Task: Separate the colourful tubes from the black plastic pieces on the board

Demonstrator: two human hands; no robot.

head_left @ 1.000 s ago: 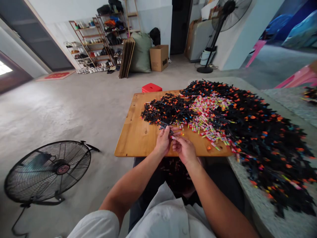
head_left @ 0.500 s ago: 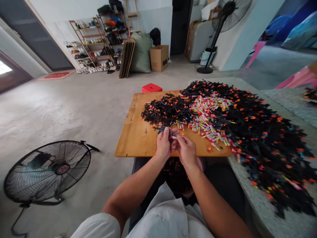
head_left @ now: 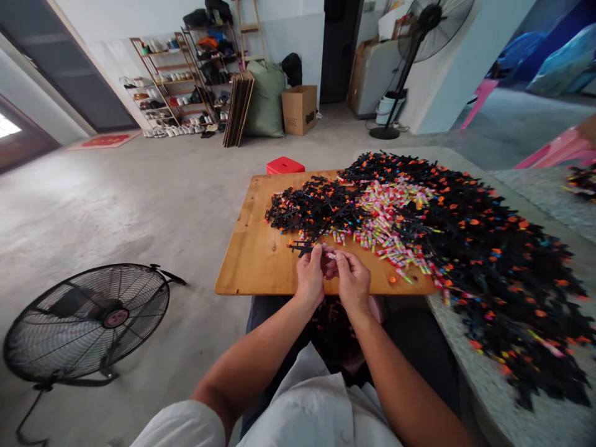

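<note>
My left hand (head_left: pixel 310 276) is closed around a small black toy gun (head_left: pixel 300 248), whose orange-tipped barrel points left above the wooden board. At the gun's right end my right hand (head_left: pixel 354 279) pinches a small pink-and-white tube (head_left: pixel 330 255) between thumb and fingers. Tube and gun meet between the two hands; my fingers hide whether they are joined. Just beyond lies a pile of black toy guns (head_left: pixel 316 205) with orange and blue bits. To its right is a heap of pink, yellow and red tubes (head_left: pixel 395 202).
The wooden board (head_left: pixel 237 267) adjoins a stone-topped table (head_left: pixel 465 347), where a much larger mound of black toy guns (head_left: pixel 493 248) lies. A red stool (head_left: pixel 285 165) stands behind the board. On the floor at left is a black fan (head_left: pixel 88 323); a standing fan (head_left: pixel 386 131) is at the back.
The toy gun has turned from slanting to nearly level and slid slightly down toward me. My right hand has come round with the tube to line up with the gun's end.
</note>
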